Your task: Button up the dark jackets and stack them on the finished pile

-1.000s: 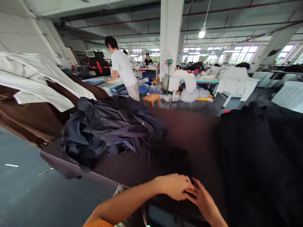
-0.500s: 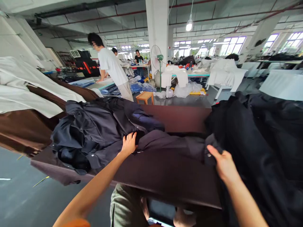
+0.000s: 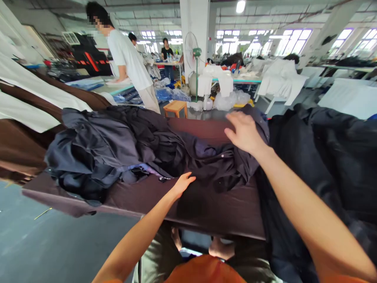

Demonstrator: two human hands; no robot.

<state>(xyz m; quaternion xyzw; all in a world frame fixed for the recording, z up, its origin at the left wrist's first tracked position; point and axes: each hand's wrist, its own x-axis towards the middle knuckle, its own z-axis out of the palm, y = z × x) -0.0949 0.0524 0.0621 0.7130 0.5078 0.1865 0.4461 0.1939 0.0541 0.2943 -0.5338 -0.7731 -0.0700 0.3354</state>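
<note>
A dark navy-black garment (image 3: 218, 169) with small snap buttons lies bunched on a brown cloth-covered table (image 3: 224, 220). At its near left edge is my left hand (image 3: 183, 184), fingers curled and pressed together on the fabric, fingertips partly hidden. My right hand (image 3: 243, 131) hovers over the garment's far right part, fingers stretched out and slightly blurred, nothing visibly gripped. To the left lies a heap of similar dark garments (image 3: 100, 145), with a patterned purple strip (image 3: 147, 169) showing at its front.
More black garments (image 3: 318, 165) are piled at the right, hanging beside the table. Brown and white cloth (image 3: 29, 90) hangs at the left. Beyond the table stand a wooden stool (image 3: 176, 107), a green fan (image 3: 196, 53) and a person in a white shirt (image 3: 129, 59).
My right hand has let go of the garment's right end and moved up and away from me. My left hand has shifted right. The cloth between them is now more bunched.
</note>
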